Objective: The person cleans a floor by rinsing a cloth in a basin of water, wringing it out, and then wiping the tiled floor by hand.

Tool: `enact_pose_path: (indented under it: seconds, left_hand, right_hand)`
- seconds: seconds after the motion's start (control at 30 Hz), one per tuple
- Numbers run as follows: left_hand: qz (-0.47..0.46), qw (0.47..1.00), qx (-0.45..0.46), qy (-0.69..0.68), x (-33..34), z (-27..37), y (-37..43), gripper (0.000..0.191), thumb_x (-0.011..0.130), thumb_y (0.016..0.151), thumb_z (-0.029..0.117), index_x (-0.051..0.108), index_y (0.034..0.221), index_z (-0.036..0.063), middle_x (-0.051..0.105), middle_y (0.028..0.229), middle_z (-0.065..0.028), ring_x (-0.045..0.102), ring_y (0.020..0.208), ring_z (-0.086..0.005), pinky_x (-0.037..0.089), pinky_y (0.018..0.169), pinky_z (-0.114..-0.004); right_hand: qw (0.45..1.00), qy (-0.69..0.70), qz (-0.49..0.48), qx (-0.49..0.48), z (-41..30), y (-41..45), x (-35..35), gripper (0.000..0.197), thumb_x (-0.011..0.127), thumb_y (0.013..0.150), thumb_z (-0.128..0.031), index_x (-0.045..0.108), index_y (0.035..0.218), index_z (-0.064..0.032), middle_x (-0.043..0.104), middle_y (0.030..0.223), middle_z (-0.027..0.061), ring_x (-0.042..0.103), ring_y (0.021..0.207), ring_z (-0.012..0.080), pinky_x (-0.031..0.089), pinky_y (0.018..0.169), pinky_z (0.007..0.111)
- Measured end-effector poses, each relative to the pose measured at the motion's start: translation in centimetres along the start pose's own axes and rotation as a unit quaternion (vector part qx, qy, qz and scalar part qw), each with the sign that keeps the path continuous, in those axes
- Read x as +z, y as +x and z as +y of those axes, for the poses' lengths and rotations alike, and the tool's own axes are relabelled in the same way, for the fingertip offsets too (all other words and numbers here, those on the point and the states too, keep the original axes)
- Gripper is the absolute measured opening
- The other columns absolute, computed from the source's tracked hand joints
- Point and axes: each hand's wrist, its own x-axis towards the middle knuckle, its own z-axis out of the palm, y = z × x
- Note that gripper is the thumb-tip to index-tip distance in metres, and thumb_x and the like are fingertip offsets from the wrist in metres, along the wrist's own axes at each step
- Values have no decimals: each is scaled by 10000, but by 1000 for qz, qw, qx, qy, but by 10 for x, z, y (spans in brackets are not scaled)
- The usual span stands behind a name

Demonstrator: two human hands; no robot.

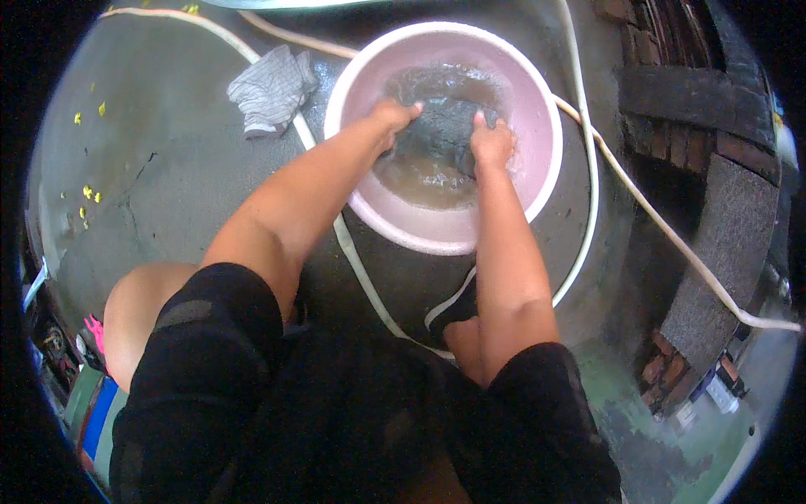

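Observation:
A round pink plastic basin (415, 242) with cloudy brownish water stands on the wet concrete floor. In the water lies a dark grey cloth (444, 129), partly under the surface. My left hand (393, 120) grips the cloth at its left side, thumb on top and the other fingers mostly hidden. At the cloth's right side, my right hand (492, 140) holds it in the same way, with its lower fingers out of sight. A crumpled light grey striped cloth (274, 91) rests on the floor left of the basin, over a pale hose.
Pale hoses (592, 164) curve over the floor around the basin. Bricks and a rough stone slab (724, 252) are at the right. Small yellow petals or flowers (88, 191) lie at the left. The rim of another light-coloured container (302, 5) shows at the top.

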Motion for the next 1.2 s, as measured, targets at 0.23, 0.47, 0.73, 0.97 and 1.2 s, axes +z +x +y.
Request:
enact_pose_path:
  seconds: [0.23, 0.47, 0.73, 0.97, 1.2]
  left_hand:
    - [-379, 783, 125, -477, 8, -25, 17, 518, 533, 898, 429, 491, 1226, 29, 540, 1197, -184, 569, 1037, -315, 414, 932, -525]
    - [-111, 904, -95, -402, 42, 24, -24, 216, 410, 932, 184, 528, 1011, 21, 565, 944, -162, 596, 794, -319, 513, 647, -499]
    - [-70, 935, -11, -349, 24, 40, -59, 318, 532, 905, 269, 566, 1043, -16, 601, 877, -180, 610, 743, -290, 500, 654, -452]
    - [-409, 796, -109, -433, -48, -18, 28, 252, 540, 907, 258, 634, 918, 25, 609, 806, -141, 610, 773, -258, 505, 639, -414]
    - [-113, 968, -23, -223, -8, 47, -50, 460, 416, 953, 360, 509, 1166, -37, 590, 1081, -185, 614, 921, -314, 506, 786, -474]
  right_hand:
    - [959, 176, 40, -219, -87, -115, -5, 377, 677, 735, -301, 637, 958, 0, 219, 1450, 259, 203, 1301, 488, 229, 1052, 538]
    - [921, 353, 157, 54, -43, -22, 2, 309, 647, 725, -150, 608, 920, 86, 558, 1075, 254, 565, 949, 383, 423, 884, 440]
    - [916, 373, 138, 42, -77, -56, -12, 278, 624, 700, -126, 602, 893, 73, 585, 978, 300, 587, 959, 384, 439, 855, 428]
    - [916, 231, 209, -252, -97, -107, 21, 260, 600, 736, -85, 606, 961, 44, 597, 1037, 220, 577, 981, 333, 414, 904, 438]
    - [939, 288, 138, 127, -19, 19, 13, 647, 572, 841, -450, 528, 1174, 103, 552, 1153, 294, 515, 1124, 392, 361, 997, 439]
